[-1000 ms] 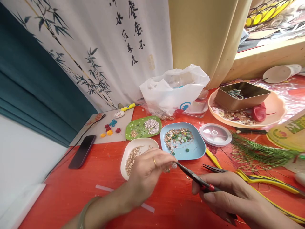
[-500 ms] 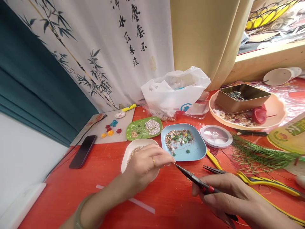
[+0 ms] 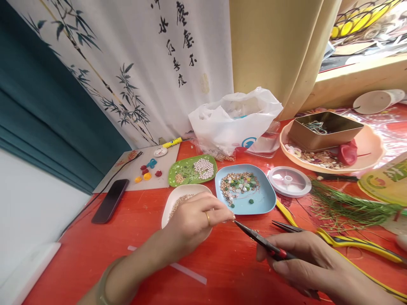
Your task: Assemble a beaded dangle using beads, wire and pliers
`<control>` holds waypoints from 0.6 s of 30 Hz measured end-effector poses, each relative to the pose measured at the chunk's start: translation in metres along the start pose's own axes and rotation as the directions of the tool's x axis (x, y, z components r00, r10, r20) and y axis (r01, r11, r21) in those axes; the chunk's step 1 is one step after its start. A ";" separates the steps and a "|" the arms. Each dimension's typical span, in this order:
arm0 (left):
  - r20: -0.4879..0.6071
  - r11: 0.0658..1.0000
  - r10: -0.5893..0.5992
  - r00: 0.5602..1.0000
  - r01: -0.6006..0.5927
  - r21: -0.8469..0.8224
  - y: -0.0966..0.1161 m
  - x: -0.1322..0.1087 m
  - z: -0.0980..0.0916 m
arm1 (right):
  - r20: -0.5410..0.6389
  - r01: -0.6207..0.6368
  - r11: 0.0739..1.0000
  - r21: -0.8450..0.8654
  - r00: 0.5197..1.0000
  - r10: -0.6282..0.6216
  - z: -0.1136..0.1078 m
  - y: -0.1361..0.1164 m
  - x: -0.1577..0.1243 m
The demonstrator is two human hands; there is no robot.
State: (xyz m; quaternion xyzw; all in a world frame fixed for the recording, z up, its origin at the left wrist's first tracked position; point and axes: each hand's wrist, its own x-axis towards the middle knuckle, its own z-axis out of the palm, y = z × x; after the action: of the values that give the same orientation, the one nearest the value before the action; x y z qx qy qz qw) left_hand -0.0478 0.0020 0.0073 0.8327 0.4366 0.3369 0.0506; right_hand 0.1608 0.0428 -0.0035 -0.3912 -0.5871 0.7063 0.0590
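Nearest, the right hand [image 3: 305,262] is clenching around the pliers [image 3: 260,241], whose long axis is running from lower right up to the left, low over the bench [image 3: 222,271]. Their tips are meeting the fingertips of the left hand [image 3: 193,220], which is pinching a bead piece [image 3: 232,217] too small to make out. That piece is lying up and left of the right hand, reached only through the tool. The left hand is hovering over the white dish [image 3: 173,203]; the blue dish [image 3: 265,199] is sitting just beyond the tips.
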 end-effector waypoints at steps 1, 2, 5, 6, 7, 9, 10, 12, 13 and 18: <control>0.001 1.000 0.003 1.000 -0.003 0.006 0.000 0.000 0.000 | 0.000 -0.002 1.000 -0.001 1.000 0.002 0.000 0.000 0.000; 0.003 1.000 0.006 1.000 -0.006 0.015 0.000 0.000 0.000 | -0.003 -0.002 1.000 0.000 1.000 0.002 0.000 0.001 0.000; 0.010 0.999 0.013 1.000 -0.013 0.047 -0.001 -0.001 0.000 | -0.001 0.008 1.000 0.014 1.000 -0.007 0.000 0.002 0.001; 0.014 0.999 0.011 1.000 -0.012 0.053 -0.001 -0.002 0.000 | 0.005 0.010 1.000 0.021 1.000 -0.010 0.000 0.002 0.001; 0.023 0.999 0.000 1.000 -0.001 0.049 -0.001 -0.002 0.001 | 0.011 0.011 1.000 0.025 1.000 -0.011 0.000 0.002 0.001; 0.030 0.997 -0.073 0.997 0.073 0.009 0.001 -0.003 0.001 | 0.008 0.006 1.000 0.027 1.000 -0.006 0.000 0.002 0.000; 0.028 0.991 -0.128 0.991 0.128 -0.024 0.002 -0.003 0.001 | -0.001 0.000 1.000 0.028 1.000 0.000 0.001 0.001 0.000; 0.020 0.967 -0.238 0.971 0.239 -0.092 0.003 -0.002 0.002 | -0.018 -0.009 1.000 0.028 1.000 0.010 0.001 0.000 0.000; 0.016 0.954 -0.277 0.961 0.276 -0.117 0.004 -0.002 0.002 | -0.026 -0.010 1.000 0.028 1.000 0.011 0.001 0.000 0.000; 0.032 0.936 -0.321 0.947 0.322 -0.140 0.005 -0.002 0.004 | 0.025 -0.014 1.000 0.023 1.000 0.013 0.000 0.001 0.001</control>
State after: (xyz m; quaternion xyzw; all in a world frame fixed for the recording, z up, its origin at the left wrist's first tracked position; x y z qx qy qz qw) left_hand -0.0429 -0.0017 0.0053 0.7459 0.5412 0.3507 0.1666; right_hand 0.1608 0.0433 -0.0047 -0.3854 -0.5771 0.7182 0.0514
